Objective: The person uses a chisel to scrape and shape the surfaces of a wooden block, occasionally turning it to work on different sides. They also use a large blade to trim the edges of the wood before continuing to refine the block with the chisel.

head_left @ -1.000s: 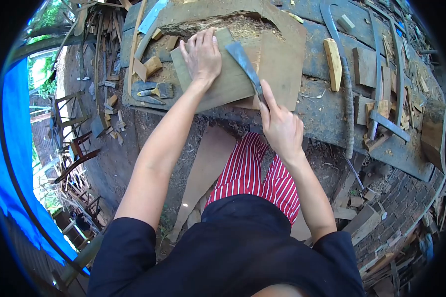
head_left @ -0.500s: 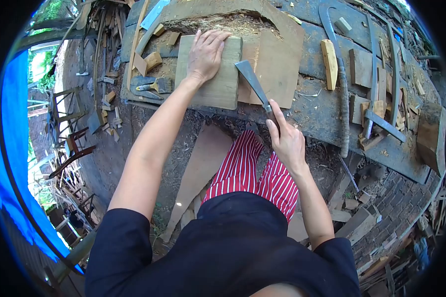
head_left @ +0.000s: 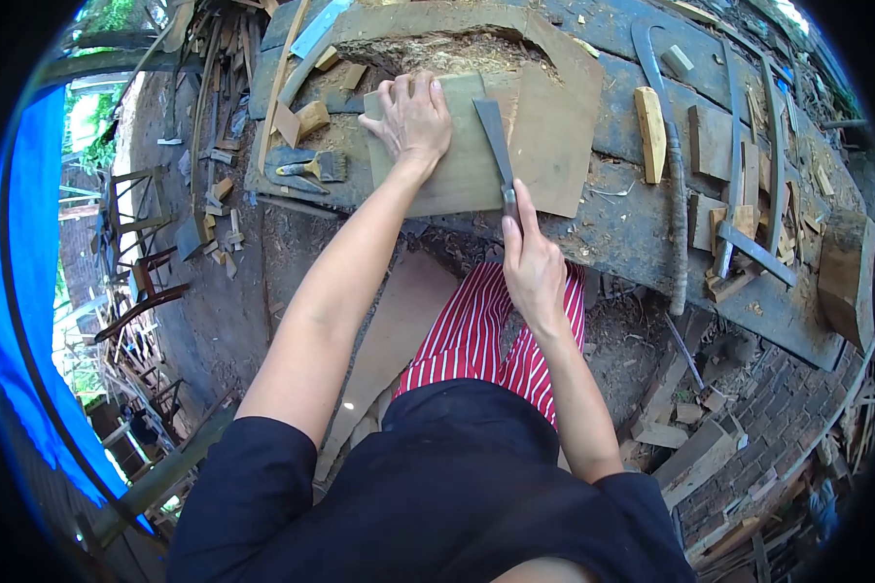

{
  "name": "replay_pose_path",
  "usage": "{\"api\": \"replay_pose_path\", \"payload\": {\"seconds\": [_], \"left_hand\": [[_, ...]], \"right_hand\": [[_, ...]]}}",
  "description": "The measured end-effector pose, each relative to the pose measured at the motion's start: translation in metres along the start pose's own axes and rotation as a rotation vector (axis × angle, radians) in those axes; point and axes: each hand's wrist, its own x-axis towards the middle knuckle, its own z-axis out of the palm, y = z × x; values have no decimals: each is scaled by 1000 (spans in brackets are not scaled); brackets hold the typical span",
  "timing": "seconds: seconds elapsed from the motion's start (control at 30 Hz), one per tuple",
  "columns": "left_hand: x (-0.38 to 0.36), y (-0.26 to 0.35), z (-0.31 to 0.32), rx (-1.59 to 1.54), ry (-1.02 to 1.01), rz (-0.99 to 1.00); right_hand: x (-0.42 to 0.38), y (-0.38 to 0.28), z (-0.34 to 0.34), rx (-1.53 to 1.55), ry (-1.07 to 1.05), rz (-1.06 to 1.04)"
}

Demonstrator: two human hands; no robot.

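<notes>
Left hand (head_left: 412, 124) — on one board (head_left: 464, 173) | right hand (head_left: 536, 268) — gripping one knife (head_left: 493, 138)

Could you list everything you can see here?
Workbench: one, dark grey, across the top
Wooden piece: one, grey-brown, on the workbench
Flat-bladed tool: one, grey, at the wooden piece's right edge
Sheeting: piece count unclear, brown, on the workbench
Paintbrush: one, yellow and dark, workbench's left part
Sickle: one, grey, right of the sheeting
Wood wedge: one, pale yellow, left of the sickle
Wood offcuts: many, mostly brown, scattered about
Tarp: one, blue, far left
Trousers: one pair, red and white, below the workbench
Shirt: one, black, bottom centre
Left hand: one, bare, spread on the wooden piece
Right hand: one, bare, around the tool's handle
</notes>
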Motion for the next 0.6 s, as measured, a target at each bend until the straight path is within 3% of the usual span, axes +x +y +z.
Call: {"api": "replay_pose_path", "payload": {"seconds": [0.2, 0.27, 0.33, 0.4, 0.6], "left_hand": [[9, 1, 0, 38, -3, -71], [8, 1, 0, 36, -2, -82], [2, 1, -2, 13, -3, -68], [0, 5, -9, 7, -50, 28], [4, 4, -3, 12, -25, 27]], "right_hand": [[6, 3, -7, 55, -42, 23], [0, 15, 3, 146, 49, -90], [26, -8, -12, 108, -32, 32], [60, -17, -10, 44, 25, -41], [0, 4, -15, 60, 7, -26]]}}
